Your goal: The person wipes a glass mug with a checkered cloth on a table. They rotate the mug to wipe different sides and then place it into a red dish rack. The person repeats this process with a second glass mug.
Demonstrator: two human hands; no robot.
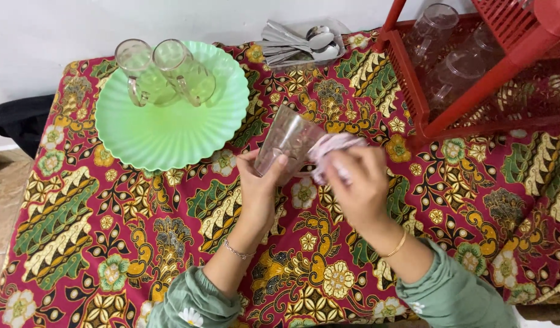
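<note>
My left hand (258, 185) grips a clear glass mug (287, 141) held tilted above the middle of the table. My right hand (359, 182) presses a pale pink cloth (331, 149) against the mug's side. Two more clear glass mugs (164, 73) stand upside down on a green scalloped plate (170, 136) at the back left. Both wrists carry thin bracelets, and green sleeves cover my forearms.
A red plastic dish rack (474, 91) with several glass mugs (441, 54) stands at the back right. Several metal spoons (301, 42) lie at the back edge by the white wall. A red floral cloth (110, 243) covers the table. A dark object (19, 118) lies beyond the left edge.
</note>
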